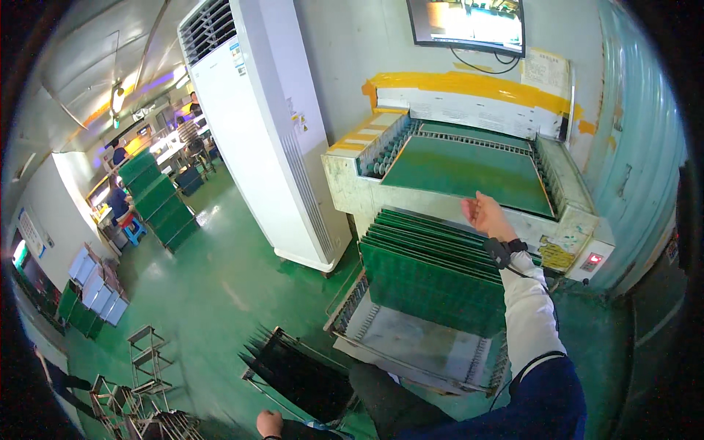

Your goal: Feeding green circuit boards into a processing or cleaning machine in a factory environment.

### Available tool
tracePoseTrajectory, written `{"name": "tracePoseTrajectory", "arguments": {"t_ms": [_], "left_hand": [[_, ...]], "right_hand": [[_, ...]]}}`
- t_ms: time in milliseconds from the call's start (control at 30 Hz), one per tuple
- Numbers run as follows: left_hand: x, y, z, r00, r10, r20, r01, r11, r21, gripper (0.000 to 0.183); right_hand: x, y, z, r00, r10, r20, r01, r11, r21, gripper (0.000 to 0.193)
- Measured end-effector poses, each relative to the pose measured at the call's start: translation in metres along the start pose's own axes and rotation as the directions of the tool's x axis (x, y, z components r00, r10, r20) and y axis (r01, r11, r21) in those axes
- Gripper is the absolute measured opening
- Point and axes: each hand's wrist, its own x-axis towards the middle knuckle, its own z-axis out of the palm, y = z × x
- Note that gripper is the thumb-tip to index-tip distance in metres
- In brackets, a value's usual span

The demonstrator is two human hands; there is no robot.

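My right hand [487,218] reaches over the front lip of a roller conveyor machine [345,176], its fingers loosely bent and apart, holding nothing that I can see. Just beyond the fingertips, a flat green panel [469,167] lies on the rollers. Below that hand, several upright green panels [433,282] stand side by side in a slotted rack [411,341]. My left hand [270,423] is low at the bottom edge, curled into a loose fist with nothing visible in it. Beside it stands a second rack of dark panels [301,370].
A tall white air conditioner [275,132] stands left of the machine. A screen [469,26] hangs above it. Metal stands [150,359] are at the lower left, and stacked green panels [158,198] stand farther back. Several people work in the far left background.
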Motion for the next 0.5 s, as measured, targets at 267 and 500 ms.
{"name": "tracePoseTrajectory", "arguments": {"t_ms": [267,500], "left_hand": [[0.003,0.008,0.004,0.909,0.407,0.088,-0.34,0.603,0.722,0.027],[-0.028,0.039,-0.005,0.96,0.105,-0.258,-0.071,0.988,0.138,0.034]], "right_hand": [[0.003,-0.003,-0.008,0.996,0.086,0.026,-0.082,0.989,-0.127,0.039],[-0.012,-0.005,0.002,0.997,0.073,-0.023,-0.077,0.928,-0.366,0.038]]}}
